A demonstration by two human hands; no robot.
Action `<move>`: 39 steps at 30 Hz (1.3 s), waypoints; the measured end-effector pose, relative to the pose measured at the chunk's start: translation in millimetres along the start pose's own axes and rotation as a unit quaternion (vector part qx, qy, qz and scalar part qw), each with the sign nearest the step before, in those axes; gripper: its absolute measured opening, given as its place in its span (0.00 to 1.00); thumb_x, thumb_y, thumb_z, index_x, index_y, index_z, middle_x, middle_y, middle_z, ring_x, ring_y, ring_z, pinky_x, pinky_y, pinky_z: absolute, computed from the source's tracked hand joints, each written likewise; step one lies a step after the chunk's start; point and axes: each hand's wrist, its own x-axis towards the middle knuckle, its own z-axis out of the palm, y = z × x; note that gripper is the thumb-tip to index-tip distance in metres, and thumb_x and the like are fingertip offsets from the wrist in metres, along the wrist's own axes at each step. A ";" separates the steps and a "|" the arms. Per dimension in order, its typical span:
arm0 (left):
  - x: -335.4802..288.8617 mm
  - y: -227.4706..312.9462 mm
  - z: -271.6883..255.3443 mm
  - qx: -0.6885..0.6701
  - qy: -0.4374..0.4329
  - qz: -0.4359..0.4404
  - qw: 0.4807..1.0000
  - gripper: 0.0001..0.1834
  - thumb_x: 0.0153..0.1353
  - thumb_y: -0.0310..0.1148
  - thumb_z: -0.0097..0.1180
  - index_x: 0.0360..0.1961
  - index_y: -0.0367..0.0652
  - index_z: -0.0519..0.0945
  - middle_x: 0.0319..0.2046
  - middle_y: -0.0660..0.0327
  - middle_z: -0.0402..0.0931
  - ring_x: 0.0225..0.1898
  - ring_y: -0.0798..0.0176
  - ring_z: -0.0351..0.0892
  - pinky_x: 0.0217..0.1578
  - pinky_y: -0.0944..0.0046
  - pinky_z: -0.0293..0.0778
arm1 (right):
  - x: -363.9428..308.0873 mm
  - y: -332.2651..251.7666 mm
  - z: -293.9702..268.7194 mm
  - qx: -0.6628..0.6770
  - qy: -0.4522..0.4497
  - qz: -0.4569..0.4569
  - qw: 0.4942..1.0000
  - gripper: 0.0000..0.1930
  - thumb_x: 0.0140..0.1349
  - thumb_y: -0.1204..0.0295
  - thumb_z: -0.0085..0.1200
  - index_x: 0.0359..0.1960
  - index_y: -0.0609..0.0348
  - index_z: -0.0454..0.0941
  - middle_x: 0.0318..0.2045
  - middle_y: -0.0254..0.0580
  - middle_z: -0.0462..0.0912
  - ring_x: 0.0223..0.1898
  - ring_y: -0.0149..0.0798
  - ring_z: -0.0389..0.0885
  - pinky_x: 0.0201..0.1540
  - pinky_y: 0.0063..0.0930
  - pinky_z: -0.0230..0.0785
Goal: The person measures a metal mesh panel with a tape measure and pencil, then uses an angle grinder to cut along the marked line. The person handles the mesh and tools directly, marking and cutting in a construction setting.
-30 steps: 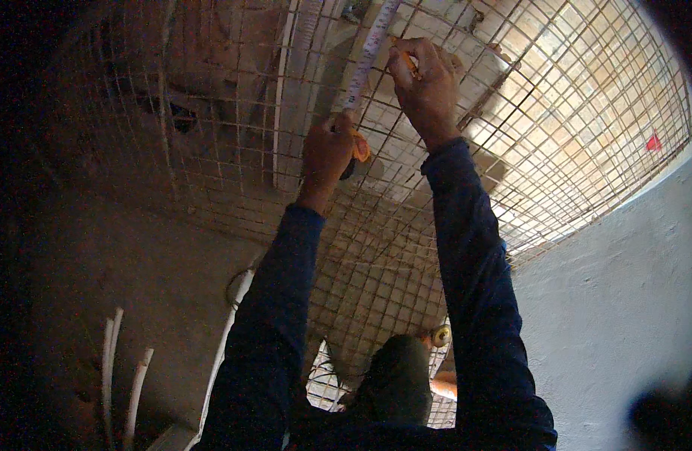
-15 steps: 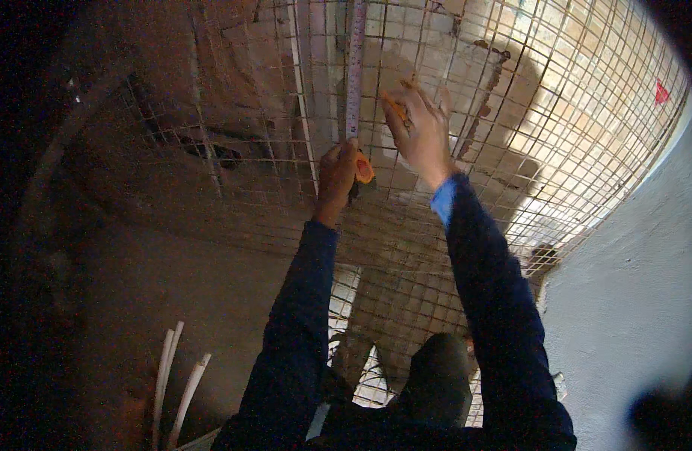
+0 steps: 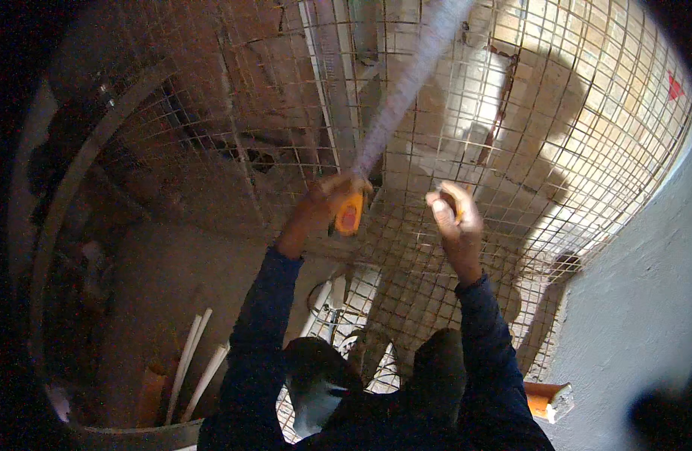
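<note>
My left hand grips an orange tape measure. Its pale metal blade, blurred, runs from the case up and to the right across the wire mesh. To the right, my right hand is curled with its fingers pinched together around a small yellow-orange thing, mostly hidden, whose kind I cannot make out. A gap separates that hand from the tape measure.
Wire mesh spreads in front of me and under my legs. A pale plastered wall stands on the right, with an orange pipe end low beside it. Several white pipes stand lower left. A red tag hangs upper right.
Both hands have come down, nearer to me, and the left has also shifted left. The tape blade has swung from nearly straight up to slanting right. My right hand has moved right.
</note>
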 end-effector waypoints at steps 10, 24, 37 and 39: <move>-109.8 -123.1 47.3 0.189 -0.336 -0.253 0.887 0.26 0.67 0.55 0.53 0.54 0.46 0.82 0.52 0.51 0.80 0.54 0.53 0.78 0.57 0.54 0.71 | -48.9 -21.5 -85.3 -0.019 0.251 0.087 0.964 0.21 0.74 0.59 0.45 0.58 0.62 0.70 0.41 0.43 0.81 0.42 0.40 0.80 0.47 0.33 0.73; -71.8 -136.7 104.6 -0.007 -0.376 -0.324 0.868 0.26 0.67 0.55 0.54 0.49 0.40 0.80 0.39 0.63 0.78 0.38 0.71 0.77 0.39 0.69 0.74 | -215.1 48.9 22.3 0.012 0.058 0.313 0.948 0.21 0.68 0.55 0.55 0.46 0.65 0.78 0.32 0.46 0.84 0.34 0.38 0.82 0.38 0.33 0.73; -37.1 -26.4 295.2 0.066 -0.424 -0.047 0.902 0.29 0.74 0.53 0.41 0.57 0.34 0.72 0.51 0.52 0.76 0.53 0.58 0.75 0.55 0.59 0.69 | -236.1 -56.5 -84.8 0.058 0.232 0.328 0.914 0.32 0.62 0.62 0.65 0.63 0.66 0.67 0.55 0.44 0.77 0.58 0.36 0.74 0.60 0.32 0.67; -46.1 -7.1 326.6 -0.055 -0.469 -0.088 0.877 0.33 0.76 0.53 0.38 0.64 0.31 0.66 0.58 0.47 0.72 0.61 0.54 0.70 0.63 0.58 0.61 | -244.0 -72.9 -125.2 -0.005 0.274 0.340 0.900 0.31 0.60 0.67 0.66 0.63 0.64 0.68 0.54 0.41 0.78 0.57 0.36 0.75 0.60 0.31 0.68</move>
